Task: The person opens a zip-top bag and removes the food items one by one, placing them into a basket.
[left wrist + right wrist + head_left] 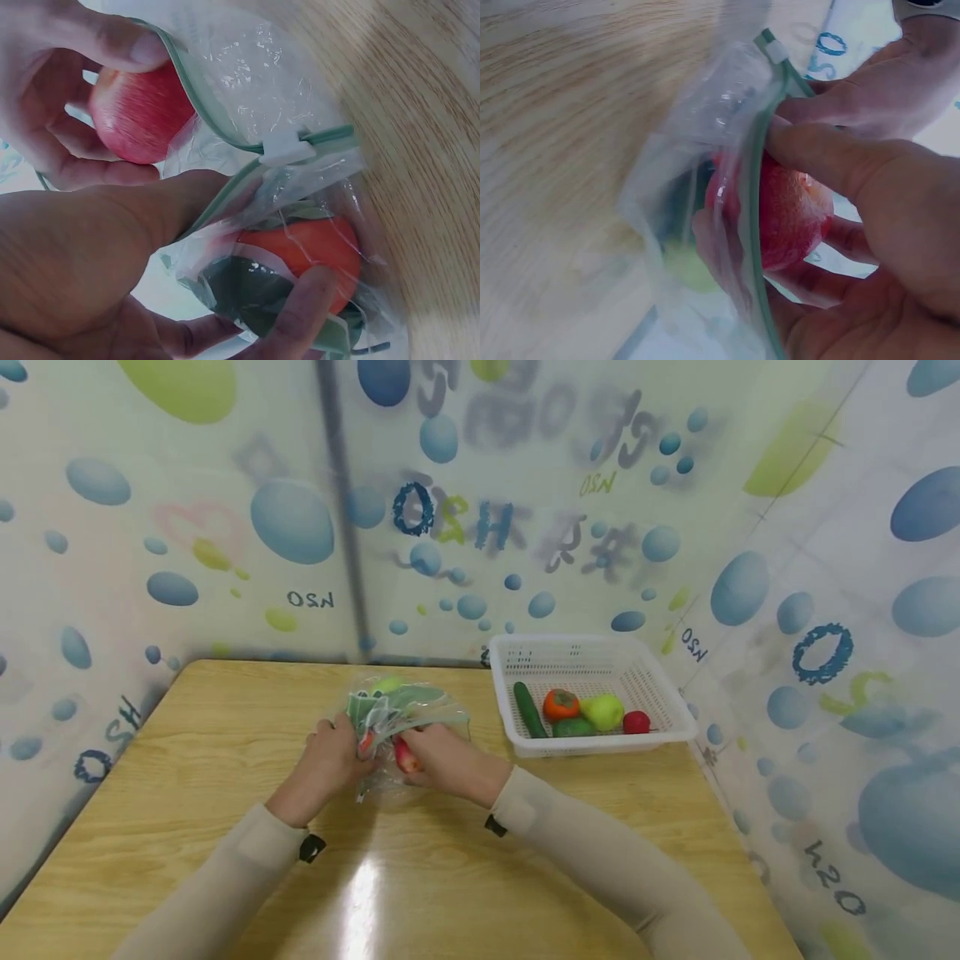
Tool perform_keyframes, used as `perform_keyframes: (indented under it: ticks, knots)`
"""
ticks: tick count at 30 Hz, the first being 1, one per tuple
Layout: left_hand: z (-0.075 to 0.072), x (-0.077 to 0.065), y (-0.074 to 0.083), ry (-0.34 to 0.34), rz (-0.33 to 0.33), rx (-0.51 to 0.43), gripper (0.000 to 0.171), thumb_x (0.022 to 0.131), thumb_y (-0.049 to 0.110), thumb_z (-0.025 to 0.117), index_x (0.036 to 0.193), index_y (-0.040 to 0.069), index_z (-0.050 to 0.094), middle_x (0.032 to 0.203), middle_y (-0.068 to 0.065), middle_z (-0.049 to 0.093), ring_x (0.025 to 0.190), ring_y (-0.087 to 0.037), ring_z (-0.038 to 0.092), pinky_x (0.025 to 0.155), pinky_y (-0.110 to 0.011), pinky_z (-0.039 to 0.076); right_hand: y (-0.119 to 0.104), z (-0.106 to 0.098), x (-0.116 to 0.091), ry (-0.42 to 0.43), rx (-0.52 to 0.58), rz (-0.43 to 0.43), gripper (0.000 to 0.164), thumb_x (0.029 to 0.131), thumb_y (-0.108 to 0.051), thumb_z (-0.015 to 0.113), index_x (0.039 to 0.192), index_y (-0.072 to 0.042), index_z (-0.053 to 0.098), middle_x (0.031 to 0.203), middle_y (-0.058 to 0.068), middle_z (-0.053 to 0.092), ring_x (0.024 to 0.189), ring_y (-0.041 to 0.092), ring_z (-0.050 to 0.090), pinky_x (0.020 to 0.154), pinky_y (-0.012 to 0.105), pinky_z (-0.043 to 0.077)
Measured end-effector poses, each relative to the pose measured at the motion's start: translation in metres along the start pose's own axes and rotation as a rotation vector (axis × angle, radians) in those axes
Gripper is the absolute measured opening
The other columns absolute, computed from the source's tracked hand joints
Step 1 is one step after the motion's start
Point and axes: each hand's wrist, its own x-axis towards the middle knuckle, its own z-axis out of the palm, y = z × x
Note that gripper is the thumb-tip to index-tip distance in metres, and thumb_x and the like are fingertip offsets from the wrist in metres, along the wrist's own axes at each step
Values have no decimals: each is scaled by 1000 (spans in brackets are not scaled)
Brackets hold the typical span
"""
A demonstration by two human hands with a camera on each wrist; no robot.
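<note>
My left hand point(327, 764) grips a clear zip bag point(255, 71) with a green rim and a white slider, its thumb at the bag's mouth. With my right hand point(453, 762) I hold a red apple point(791, 217), partly inside the mouth of the bag. Through the plastic, an orange-red piece point(322, 251) with dark green beside it shows below the left thumb, their kind unclear. A light green item point(387, 683) also shows at the bag's far end. In the right wrist view the apple sits between thumb and fingers.
On the table's right stands a white plastic basket point(678, 727). In it lie a cucumber point(529, 710), a persimmon point(561, 704), a yellow-green pear point(603, 712), a dark green item point(573, 727) and a small red item point(636, 722). Patterned walls border the wooden table point(225, 710).
</note>
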Motion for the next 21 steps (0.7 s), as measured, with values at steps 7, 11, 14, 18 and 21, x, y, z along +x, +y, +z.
perform_keyframes:
  ticks: [7,11,14,18,21]
  knots:
    - [-51,-43,59,-35,-10,-23,75,98,35,96,123,-20,53,114,-41,56,96,-50,62,85,-65,59,-4,-20,-12,-47,79,13,53,104,-22,91,149,-7,68,134,14,79,117,25,77,101,33,66]
    - [-56,-51,68,-4,6,2,74,98,41,96,114,-16,51,108,-36,54,91,-44,53,82,-61,55,-5,-33,-20,-34,142,17,53,102,-22,92,148,-9,69,138,14,77,119,25,76,101,35,66]
    - [-54,-53,72,40,23,17,77,98,45,96,112,-15,50,106,-35,52,91,-43,50,81,-60,53,-4,-43,-26,-10,163,1,52,102,-22,92,147,-9,70,137,14,77,118,24,76,100,36,66]
    - [-48,-51,77,115,49,27,82,98,52,94,113,-15,48,106,-35,50,94,-45,47,84,-60,50,-2,-57,-33,15,174,11,53,102,-23,91,149,-11,69,140,13,75,118,25,74,101,38,66]
    - [-42,-49,82,216,92,36,81,96,52,94,105,-13,47,101,-33,49,91,-43,46,82,-60,47,2,-67,-39,23,197,34,55,104,-26,89,152,-13,68,142,11,74,118,24,73,100,38,66]
